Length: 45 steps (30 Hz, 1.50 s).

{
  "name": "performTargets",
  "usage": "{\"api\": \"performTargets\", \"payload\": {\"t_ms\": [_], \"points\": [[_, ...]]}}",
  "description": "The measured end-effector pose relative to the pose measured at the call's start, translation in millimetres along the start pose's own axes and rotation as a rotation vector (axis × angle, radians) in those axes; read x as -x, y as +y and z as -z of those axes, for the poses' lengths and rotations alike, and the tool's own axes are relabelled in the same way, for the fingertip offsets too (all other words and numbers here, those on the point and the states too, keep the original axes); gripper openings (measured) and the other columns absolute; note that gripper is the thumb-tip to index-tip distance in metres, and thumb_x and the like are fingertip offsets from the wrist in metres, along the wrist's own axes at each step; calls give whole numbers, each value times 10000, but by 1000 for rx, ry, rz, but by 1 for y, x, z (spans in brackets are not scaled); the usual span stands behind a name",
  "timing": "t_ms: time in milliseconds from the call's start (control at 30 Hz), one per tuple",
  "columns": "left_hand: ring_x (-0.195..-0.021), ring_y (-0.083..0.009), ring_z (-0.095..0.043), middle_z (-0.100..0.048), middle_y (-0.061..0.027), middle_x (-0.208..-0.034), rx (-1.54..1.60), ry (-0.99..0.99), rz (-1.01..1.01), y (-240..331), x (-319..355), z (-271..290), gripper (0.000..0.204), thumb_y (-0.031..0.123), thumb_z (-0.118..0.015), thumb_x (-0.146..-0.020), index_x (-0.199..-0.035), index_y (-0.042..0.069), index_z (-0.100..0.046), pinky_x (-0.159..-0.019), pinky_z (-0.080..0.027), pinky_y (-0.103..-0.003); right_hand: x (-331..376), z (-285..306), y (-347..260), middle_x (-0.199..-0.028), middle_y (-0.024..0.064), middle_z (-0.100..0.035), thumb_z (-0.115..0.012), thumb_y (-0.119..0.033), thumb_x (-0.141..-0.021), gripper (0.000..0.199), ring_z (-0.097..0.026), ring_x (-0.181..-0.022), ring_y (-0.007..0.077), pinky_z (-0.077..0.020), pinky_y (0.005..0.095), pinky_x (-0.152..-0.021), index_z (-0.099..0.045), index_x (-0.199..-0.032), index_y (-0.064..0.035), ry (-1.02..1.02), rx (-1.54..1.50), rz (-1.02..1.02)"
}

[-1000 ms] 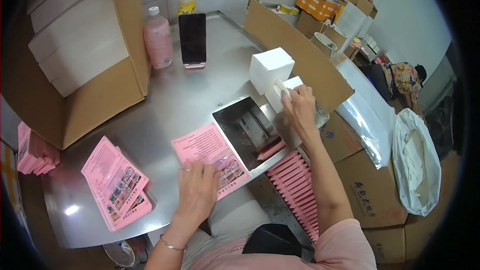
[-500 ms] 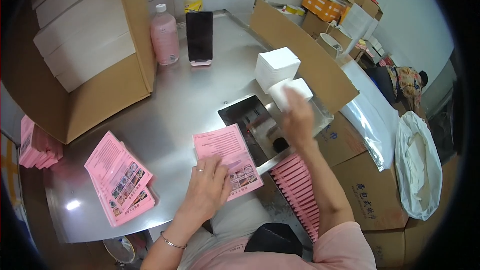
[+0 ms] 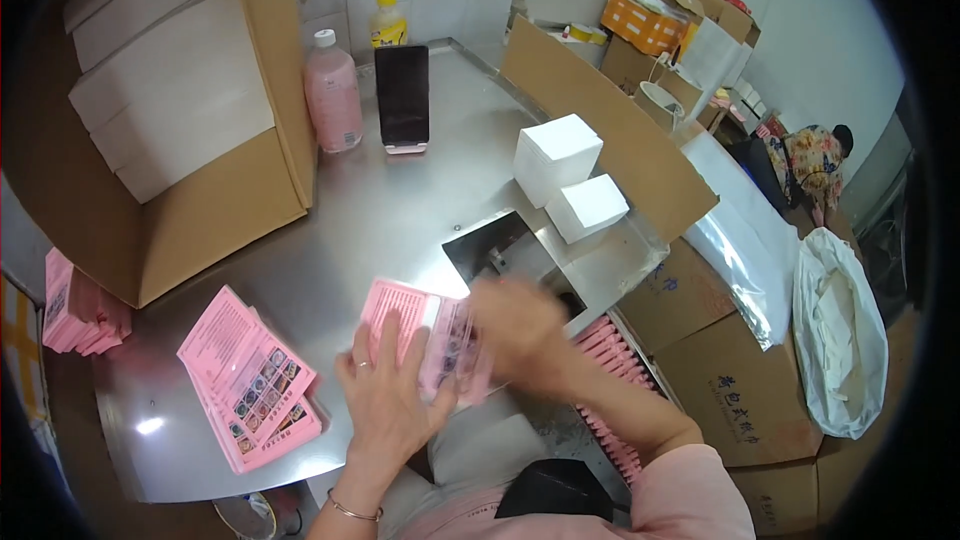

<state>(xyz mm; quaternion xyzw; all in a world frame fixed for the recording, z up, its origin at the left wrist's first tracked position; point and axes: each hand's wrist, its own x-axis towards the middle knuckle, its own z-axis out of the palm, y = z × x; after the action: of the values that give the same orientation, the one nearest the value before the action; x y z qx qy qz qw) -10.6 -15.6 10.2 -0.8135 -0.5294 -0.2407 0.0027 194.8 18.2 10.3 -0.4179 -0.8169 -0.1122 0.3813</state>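
Packet (image 3: 448, 338) gets the attention now — right hand (image 3: 520, 332) just swung over from the white boxes (image 3: 560, 162), can't tell its blurry grip — left hand (image 3: 392, 392) splayed on top.

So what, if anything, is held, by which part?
The left hand holds down the pink packet at its near left; whether the blurred right hand holds anything is unclear.

Metal table (image 3: 385, 215), pink packets (image 3: 245, 370) (overlapping), white blocks (image 3: 558, 162), pink bottle (image 3: 333, 105)
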Motion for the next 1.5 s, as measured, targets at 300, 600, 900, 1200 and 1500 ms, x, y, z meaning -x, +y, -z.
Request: {"api": "performTargets", "payload": {"t_ms": [300,600,900,1200,1500], "points": [[-1011,-342,-479,-533,-160,-1185,-33,42,-16,9,-8,-5,612,516,-735,-754,-1215,125,-647,-865,-345,-491,13,34,131,-917,100,-592,-666,-169,-878,158,-571,-914,299,-435,454,-784,-723,-974,-57,-6,529,-445],[-898,-331,-539,-570,-174,-1089,142,-123,-199,11,0,-4,450,250,-681,-785,-1179,38,-640,-719,-448,-440,19,33,109,-1211,199,-617,-573,-4,-844,397,-565,-1150,392,-467,475,-953,-622,-1238,-27,89,345,-299],[-895,-333,-528,-535,-173,-953,268,-74,-82,16,-2,4,782,244,-775,-725,-1428,68,-481,-792,-429,-443,14,-23,-17,-1089,204,-621,-579,-142,-850,269,-600,-1061,359,-297,704,-1075,-648,-1093,-46,-525,96,13],[-934,-307,-554,-584,-112,-945,394,-59,-117,-13,22,53,265,-54,-619,-671,-906,66,-641,-791,-440,-414,38,-18,78,-705,159,-660,-606,-83,-885,77,-646,-635,407,-519,480,-554,-643,-931,-33,-711,246,-321],[-1091,-392,-492,-557,-176,-1053,-236,73,429,-117,62,70,231,16,-559,-842,-1071,36,-532,-1038,-324,-515,18,31,127,-927,97,-590,-682,-148,-859,216,-567,-909,292,-448,447,-765,-670,-1057,-63,-66,727,-347]]}}
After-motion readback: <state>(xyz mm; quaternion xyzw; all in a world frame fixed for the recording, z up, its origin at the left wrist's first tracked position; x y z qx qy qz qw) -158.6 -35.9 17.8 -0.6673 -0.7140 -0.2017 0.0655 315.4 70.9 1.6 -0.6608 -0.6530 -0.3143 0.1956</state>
